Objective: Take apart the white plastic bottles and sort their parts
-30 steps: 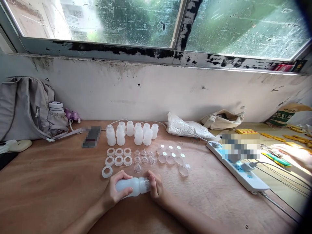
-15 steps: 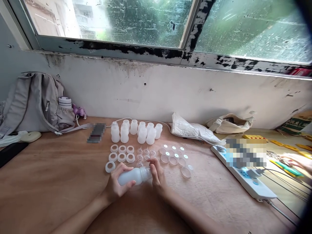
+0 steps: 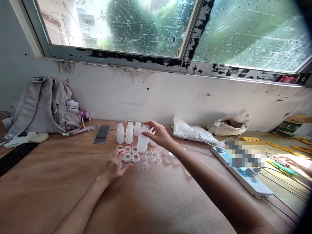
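Note:
My right hand [image 3: 156,134] grips the neck of a translucent white baby bottle [image 3: 142,144], which is upright in front of the bottle group. Several similar bottles [image 3: 120,135] stand behind it, some partly hidden by my hand. My left hand [image 3: 116,166] is open, fingers spread over white screw rings [image 3: 127,157] and covering some of them. To the right of these rings lie small clear nipple-like pieces [image 3: 151,158]. Farther right are clear round discs [image 3: 167,159], partly hidden by my right forearm.
A phone [image 3: 101,134] and a grey backpack [image 3: 46,107] are at the left. A white padded bag [image 3: 192,131] and a beige pouch [image 3: 227,126] rest by the wall. A white power strip [image 3: 258,188] with cords lies at the right, near another person's hand [image 3: 299,162].
The bottle, held tilted between both hands before, is now upright beside the others in my right hand. My left hand has let go and moved left over the rings.

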### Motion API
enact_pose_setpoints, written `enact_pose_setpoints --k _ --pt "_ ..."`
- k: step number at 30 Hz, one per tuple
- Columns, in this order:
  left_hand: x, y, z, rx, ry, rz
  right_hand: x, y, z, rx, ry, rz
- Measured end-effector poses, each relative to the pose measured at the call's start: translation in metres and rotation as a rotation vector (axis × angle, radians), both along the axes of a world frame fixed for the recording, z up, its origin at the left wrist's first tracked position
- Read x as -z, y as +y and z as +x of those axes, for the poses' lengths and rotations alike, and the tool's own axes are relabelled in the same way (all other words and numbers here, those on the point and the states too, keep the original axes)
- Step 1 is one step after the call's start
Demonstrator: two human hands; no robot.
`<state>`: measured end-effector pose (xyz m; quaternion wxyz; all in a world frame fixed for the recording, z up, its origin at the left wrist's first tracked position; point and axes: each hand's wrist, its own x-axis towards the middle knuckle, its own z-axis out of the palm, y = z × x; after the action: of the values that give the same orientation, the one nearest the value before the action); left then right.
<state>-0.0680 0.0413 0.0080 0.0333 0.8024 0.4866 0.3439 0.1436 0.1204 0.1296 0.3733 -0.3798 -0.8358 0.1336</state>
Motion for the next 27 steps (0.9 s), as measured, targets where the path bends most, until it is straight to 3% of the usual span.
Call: enact_pose_setpoints --k 3,9,18,27 --pt "-0.001 0.001 -0.005 -0.094 0.152 -0.055 -0.003 0.031 -0.012 0.075 -0.151 0.119" --pt "-0.004 -0.002 -0.009 -0.295 0.246 -0.267 0.015 0.063 -0.03 0.208 -0.39 0.085" --pt "-0.005 -0.003 -0.013 -0.357 0.205 -0.496 0.045 0.067 -0.041 0.267 -0.522 0.079" --pt "-0.004 -0.003 -0.012 -0.384 0.191 -0.45 0.048 0.067 -0.035 0.29 -0.578 0.086"
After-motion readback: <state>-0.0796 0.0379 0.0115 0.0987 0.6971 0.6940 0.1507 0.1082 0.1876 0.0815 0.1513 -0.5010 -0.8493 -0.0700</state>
